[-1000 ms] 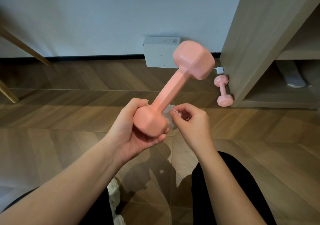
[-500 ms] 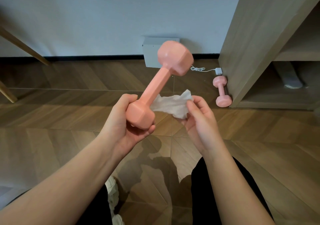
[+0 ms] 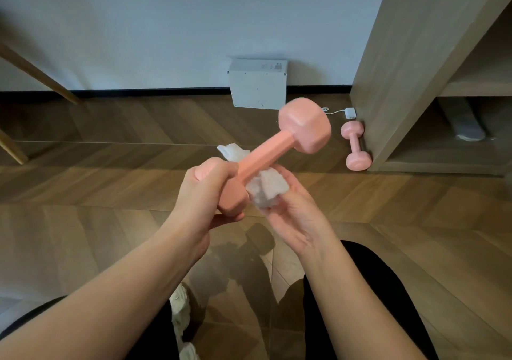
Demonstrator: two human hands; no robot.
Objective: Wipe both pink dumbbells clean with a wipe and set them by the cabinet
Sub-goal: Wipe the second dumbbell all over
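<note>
— One dumbbell lies by the cabinet. And the second dumbbell?
— Your left hand grips its lower head. Your right hand holds the wipe against it: wrap round the middle, then slide upward.

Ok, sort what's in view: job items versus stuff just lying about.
Job: held dumbbell, wipe, floor dumbbell, cabinet, left hand, right hand.
Lying about: white box, charger, grey shoe.
</note>
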